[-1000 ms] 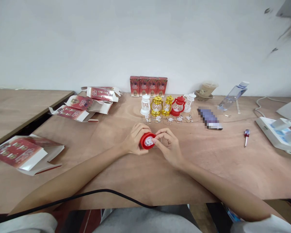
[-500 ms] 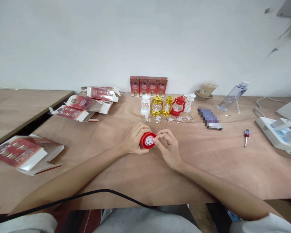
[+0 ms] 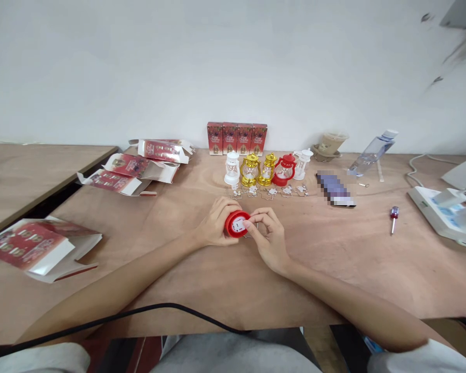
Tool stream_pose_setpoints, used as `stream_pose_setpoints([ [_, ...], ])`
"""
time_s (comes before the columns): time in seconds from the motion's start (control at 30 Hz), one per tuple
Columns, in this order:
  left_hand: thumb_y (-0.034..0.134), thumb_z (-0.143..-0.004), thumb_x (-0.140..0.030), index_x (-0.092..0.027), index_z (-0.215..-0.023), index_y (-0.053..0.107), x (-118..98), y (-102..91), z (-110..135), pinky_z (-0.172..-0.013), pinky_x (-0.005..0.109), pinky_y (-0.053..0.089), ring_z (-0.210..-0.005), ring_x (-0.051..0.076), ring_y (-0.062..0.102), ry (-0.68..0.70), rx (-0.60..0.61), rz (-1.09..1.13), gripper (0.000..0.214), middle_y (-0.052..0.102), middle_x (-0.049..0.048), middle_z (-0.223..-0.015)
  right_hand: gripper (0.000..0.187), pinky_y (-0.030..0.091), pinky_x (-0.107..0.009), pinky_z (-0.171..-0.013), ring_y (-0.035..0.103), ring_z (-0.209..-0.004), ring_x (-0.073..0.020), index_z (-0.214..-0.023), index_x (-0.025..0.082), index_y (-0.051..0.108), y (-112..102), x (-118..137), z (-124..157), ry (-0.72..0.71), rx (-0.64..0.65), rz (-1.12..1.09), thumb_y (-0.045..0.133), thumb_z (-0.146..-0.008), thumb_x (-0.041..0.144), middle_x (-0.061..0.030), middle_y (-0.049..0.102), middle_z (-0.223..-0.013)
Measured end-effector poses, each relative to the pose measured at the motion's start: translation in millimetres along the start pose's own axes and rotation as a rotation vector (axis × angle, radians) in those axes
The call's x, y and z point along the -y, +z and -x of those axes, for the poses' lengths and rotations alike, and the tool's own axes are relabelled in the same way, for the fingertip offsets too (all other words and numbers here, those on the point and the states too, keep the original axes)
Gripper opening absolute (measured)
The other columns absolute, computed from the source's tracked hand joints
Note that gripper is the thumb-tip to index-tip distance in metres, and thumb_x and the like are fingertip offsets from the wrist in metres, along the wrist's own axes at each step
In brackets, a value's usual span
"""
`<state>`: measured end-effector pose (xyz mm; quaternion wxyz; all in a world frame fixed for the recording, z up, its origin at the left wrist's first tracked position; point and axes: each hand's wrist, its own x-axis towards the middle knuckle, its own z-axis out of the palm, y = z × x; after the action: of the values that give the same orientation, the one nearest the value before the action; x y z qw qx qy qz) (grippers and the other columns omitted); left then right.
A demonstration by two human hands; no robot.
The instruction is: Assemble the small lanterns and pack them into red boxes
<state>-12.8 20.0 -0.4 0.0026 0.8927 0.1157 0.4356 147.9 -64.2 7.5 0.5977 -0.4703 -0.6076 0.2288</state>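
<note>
My left hand is closed around a red lantern, its round open base tilted up toward me. A white base piece with small dark slots sits within the red rim. My right hand pinches at the right edge of this white piece, thumb and forefinger together over the rim. A thin wire handle shows partly beside the right fingers. Behind my hands stand a white lantern, a gold lantern, a second gold lantern, a red lantern with a handle and another white lantern.
Wire handles with small parts lie before the lanterns. Red boxes stand at the wall; opened cartons lie left. To the right are a phone, cup, bottle, screwdriver and power strip. A black cable crosses in front.
Both hands stay at the red lantern in nearly the same pose. The whole view has shifted very slightly.
</note>
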Motion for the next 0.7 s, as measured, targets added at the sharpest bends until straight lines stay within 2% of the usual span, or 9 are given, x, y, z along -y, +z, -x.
stream_pose_setpoints([
  [0.7,0.064,-0.074,-0.036,-0.016,-0.116,0.042,1.6,0.7,1.6,-0.08,0.043,0.049,-0.093,0.025,0.056,0.005,0.01,0.012,0.051,0.056,0.0124,-0.104,0.012,0.047,-0.031,-0.077,0.056,-0.086,-0.0151,-0.077,0.021,0.061,0.2,-3.4,0.1,-0.049,0.0,-0.019,0.061,-0.085,0.029,-0.0027,0.055,-0.088],
])
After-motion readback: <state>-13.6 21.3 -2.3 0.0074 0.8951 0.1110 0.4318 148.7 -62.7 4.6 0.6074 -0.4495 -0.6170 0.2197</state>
